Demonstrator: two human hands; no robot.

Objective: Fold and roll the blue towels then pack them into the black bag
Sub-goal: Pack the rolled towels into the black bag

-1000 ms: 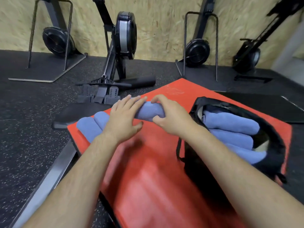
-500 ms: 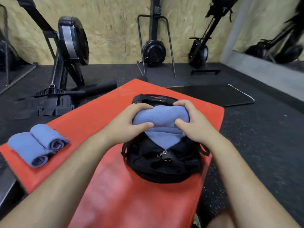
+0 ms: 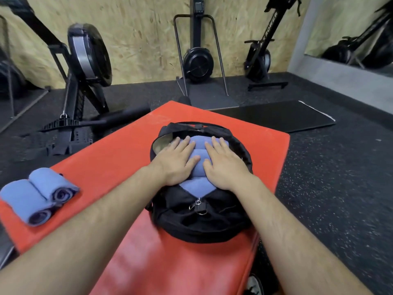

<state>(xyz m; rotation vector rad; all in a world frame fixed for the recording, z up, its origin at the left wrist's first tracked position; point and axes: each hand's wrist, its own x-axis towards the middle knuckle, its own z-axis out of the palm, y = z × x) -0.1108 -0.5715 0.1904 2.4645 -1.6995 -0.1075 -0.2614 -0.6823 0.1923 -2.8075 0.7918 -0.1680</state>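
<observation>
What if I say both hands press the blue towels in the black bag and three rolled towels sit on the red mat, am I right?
The head view shows two rolled towels on the red mat, not three. The left hand and right hand do press the blue towels in the black bag.

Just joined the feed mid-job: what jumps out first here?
The left hand and right hand press flat on blue towels stuffed in the open black bag, in the middle of the red mat. Two rolled towels lie side by side near the mat's left edge.
</observation>
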